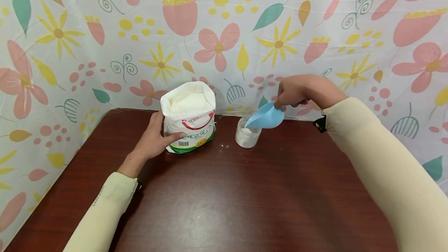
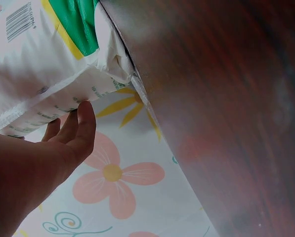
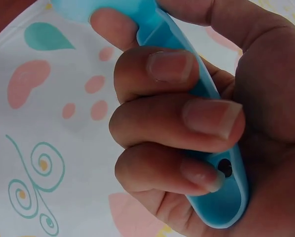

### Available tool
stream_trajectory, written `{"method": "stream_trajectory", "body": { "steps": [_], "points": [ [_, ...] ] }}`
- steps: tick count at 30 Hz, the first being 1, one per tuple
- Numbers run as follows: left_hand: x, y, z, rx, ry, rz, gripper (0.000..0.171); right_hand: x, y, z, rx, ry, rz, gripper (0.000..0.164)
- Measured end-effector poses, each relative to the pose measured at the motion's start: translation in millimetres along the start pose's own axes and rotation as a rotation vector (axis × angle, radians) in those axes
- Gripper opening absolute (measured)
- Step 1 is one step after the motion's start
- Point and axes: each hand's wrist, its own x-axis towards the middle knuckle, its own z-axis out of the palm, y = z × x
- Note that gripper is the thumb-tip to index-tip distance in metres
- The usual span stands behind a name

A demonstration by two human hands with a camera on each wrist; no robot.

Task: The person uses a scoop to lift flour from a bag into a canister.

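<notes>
My right hand point(image 1: 297, 90) grips a light blue scoop point(image 1: 267, 116) by its handle. In the right wrist view, several fingers curl round the scoop handle point(image 3: 221, 197). The scoop tilts down to the left, its tip at the mouth of a small clear jar point(image 1: 246, 137) that holds white powder. To the left stands an open white flour bag point(image 1: 190, 121), full nearly to its folded rim. My left hand point(image 1: 155, 135) holds this bag by its left side, thumb across the front. In the left wrist view its fingertips point(image 2: 85, 116) press against the bag's side seam.
A dark reddish-brown table point(image 1: 210, 193) carries the bag and the jar near its back edge. Small white powder specks point(image 1: 224, 146) lie between them. Behind the table hangs a flower-patterned cloth point(image 1: 224, 30), close to the bag and my right hand.
</notes>
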Motion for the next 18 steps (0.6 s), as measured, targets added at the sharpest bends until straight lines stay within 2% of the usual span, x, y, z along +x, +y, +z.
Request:
{"method": "stream_trajectory", "body": {
  "steps": [6, 12, 18],
  "points": [
    [0.0, -0.9, 0.7, -0.008, -0.007, -0.011, 0.104, -12.9, 3.6, -1.2, 0.048, 0.050, -0.047, 0.029],
    [0.7, -0.6, 0.1, -0.010, -0.007, 0.008, 0.103, -23.4, 2.7, -1.1, 0.086, 0.148, -0.080, 0.020],
    [0.7, -1.2, -0.1, -0.007, -0.011, -0.007, 0.104, -29.8, -0.8, -0.2, 0.124, 0.240, -0.104, 0.018]
  ]
}}
